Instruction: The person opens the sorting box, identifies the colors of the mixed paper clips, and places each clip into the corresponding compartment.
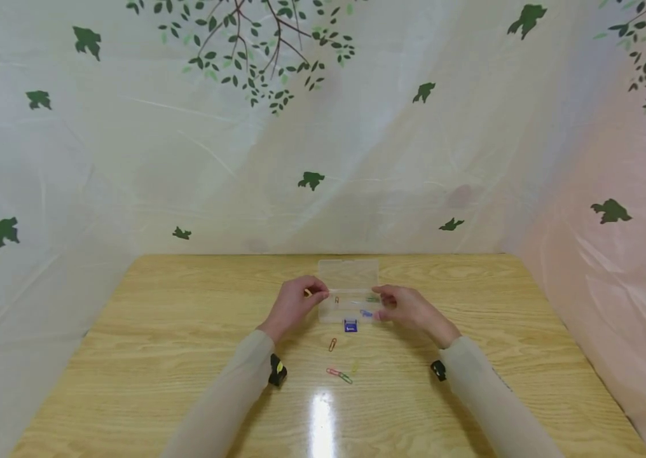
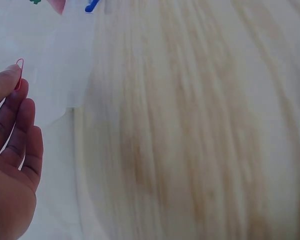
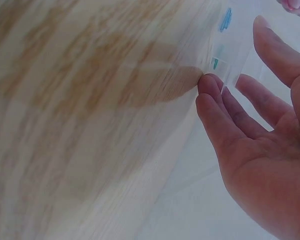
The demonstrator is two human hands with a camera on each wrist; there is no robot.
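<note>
The left hand (image 1: 294, 304) pinches a paper clip (image 2: 19, 74) at the left end of the clear box (image 1: 349, 299), which lies crosswise mid-tabletop (image 1: 185, 343), while the right hand (image 1: 405, 306), fingers loosely extended, steadies its right end.

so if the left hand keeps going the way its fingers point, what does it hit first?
Probably the clear plastic box: the left hand, pinching a paper clip, points at its left end. Depth unclear.
</note>
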